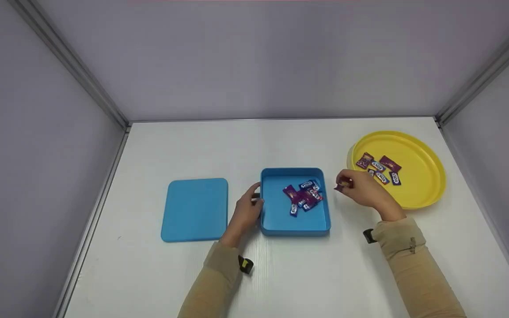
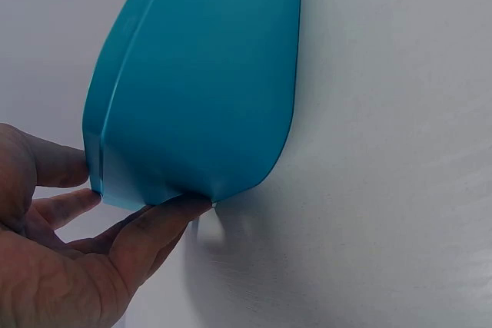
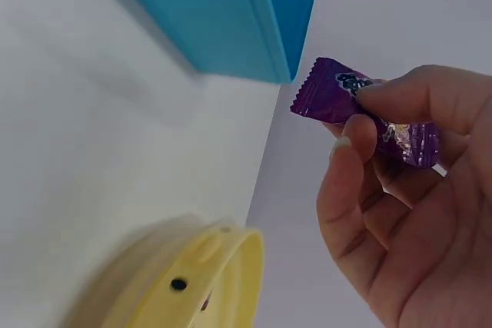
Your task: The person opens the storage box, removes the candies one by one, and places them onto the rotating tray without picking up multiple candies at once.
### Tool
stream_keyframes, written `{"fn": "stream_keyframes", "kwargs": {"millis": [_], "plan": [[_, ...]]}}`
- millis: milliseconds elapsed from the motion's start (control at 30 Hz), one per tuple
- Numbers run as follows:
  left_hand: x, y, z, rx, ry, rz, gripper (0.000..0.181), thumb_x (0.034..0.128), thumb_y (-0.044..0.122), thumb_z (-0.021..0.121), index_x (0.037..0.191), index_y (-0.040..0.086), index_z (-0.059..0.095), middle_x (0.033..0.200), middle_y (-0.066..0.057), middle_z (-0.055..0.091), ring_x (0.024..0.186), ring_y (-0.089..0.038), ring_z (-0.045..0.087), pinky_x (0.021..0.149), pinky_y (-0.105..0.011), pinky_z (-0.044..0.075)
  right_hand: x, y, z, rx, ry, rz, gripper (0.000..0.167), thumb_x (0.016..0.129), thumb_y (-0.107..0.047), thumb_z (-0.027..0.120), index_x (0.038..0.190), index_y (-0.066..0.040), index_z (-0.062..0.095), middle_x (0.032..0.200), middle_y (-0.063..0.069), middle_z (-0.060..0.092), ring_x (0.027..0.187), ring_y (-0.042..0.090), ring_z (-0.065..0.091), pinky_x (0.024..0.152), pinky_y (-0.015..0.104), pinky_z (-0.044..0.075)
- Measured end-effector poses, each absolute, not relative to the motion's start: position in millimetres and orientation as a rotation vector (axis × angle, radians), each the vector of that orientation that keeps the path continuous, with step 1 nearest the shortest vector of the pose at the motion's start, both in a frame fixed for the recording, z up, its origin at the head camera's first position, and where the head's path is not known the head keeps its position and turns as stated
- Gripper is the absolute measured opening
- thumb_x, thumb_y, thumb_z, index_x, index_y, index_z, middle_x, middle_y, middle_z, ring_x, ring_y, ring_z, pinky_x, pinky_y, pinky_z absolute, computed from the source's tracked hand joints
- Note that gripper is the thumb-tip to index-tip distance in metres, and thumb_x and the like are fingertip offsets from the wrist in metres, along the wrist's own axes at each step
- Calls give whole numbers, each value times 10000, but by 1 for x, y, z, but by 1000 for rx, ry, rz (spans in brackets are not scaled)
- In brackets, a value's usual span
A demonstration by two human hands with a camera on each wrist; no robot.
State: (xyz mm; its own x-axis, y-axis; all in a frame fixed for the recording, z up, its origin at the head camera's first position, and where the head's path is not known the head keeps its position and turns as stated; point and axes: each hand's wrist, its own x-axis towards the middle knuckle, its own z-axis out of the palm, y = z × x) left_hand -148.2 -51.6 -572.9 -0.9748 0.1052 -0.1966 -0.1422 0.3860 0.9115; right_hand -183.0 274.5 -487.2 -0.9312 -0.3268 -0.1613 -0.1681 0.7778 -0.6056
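A square blue box (image 1: 276,221) holds several small candies in purple and blue wrappers (image 1: 306,196). Against its left outer wall rests my left hand (image 1: 245,214), fingertips and thumb spread along the side; the left wrist view shows these fingers (image 2: 165,228) touching the wall near a corner. Between thumb and fingers, my right hand (image 1: 360,187) pinches a purple-wrapped candy (image 3: 330,97). That hand is in the air between the box and a round yellow tray (image 1: 427,176). More purple and blue candies (image 1: 380,168) lie on the tray's left part.
Left of the box, a flat blue square lid (image 1: 195,210) lies on the white table (image 1: 148,274). Pale panels (image 1: 281,62) enclose the table at the back and both sides.
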Motion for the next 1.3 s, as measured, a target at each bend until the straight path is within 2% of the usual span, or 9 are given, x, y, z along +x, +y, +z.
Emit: {"fn": "stream_keyframes", "kwargs": {"millis": [300, 500, 633, 733, 900, 1100, 1300], "plan": [[-149, -51, -573, -30, 2424, 1628, 518, 1021, 123, 488, 1524, 142, 364, 1345, -201, 539, 1201, -337, 556, 963, -492, 461, -177, 319, -492, -215, 2735, -950, 199, 954, -21, 593, 1141, -13, 659, 1046, 142, 649, 954, 292, 588, 869, 476, 493], [-149, -51, -573, -25, 2426, 1619, 519, 1023, 127, 487, 1526, 143, 361, 1349, -193, 538, 1209, -336, 551, 972, -490, 456, -174, 351, -496, -73, 2805, -930, 301, 970, -23, 532, 1256, 58, 583, 1136, 273, 615, 938, 340, 618, 756, 422, 526], [-148, -52, -572, -35, 2416, 1619, 521, 1025, 136, 482, 1530, 147, 352, 1365, -191, 526, 1221, -340, 541, 983, -496, 448, -173, 367, -502, 60, 2789, -911, 391, 999, -61, 500, 1354, 100, 475, 1199, 331, 562, 923, 356, 631, 738, 402, 538], [-149, -52, -573, -36, 2417, 1617, 522, 1025, 138, 481, 1531, 145, 350, 1371, -191, 521, 1225, -342, 539, 990, -497, 441, -174, 377, -507, 145, 2809, -888, 448, 1003, -84, 500, 1388, 126, 410, 1228, 358, 529, 967, 394, 612, 800, 473, 515], [-149, -53, -573, -27, 2420, 1619, 521, 1024, 129, 482, 1528, 142, 354, 1367, -191, 523, 1215, -337, 547, 990, -494, 443, -177, 390, -513, 336, 2871, -862, 465, 976, -99, 530, 1347, 151, 404, 1237, 389, 501, 1099, 495, 520, 941, 589, 424], [-148, -52, -573, 5, 2425, 1640, 516, 1024, 104, 479, 1525, 121, 357, 1337, -205, 539, 1181, -332, 569, 954, -484, 468, -181, 402, -517, 458, 2867, -822, 477, 958, -78, 527, 1342, 158, 371, 1256, 422, 452, 1134, 538, 457, 942, 595, 403], [-148, -52, -572, 7, 2433, 1631, 519, 1021, 116, 485, 1524, 131, 360, 1342, -202, 540, 1188, -334, 567, 963, -487, 463, -186, 409, -521, 489, 2836, -855, 600, 990, -101, 465, 1488, 100, 197, 1330, 439, 384, 1191, 533, 413, 974, 602, 367]]}}
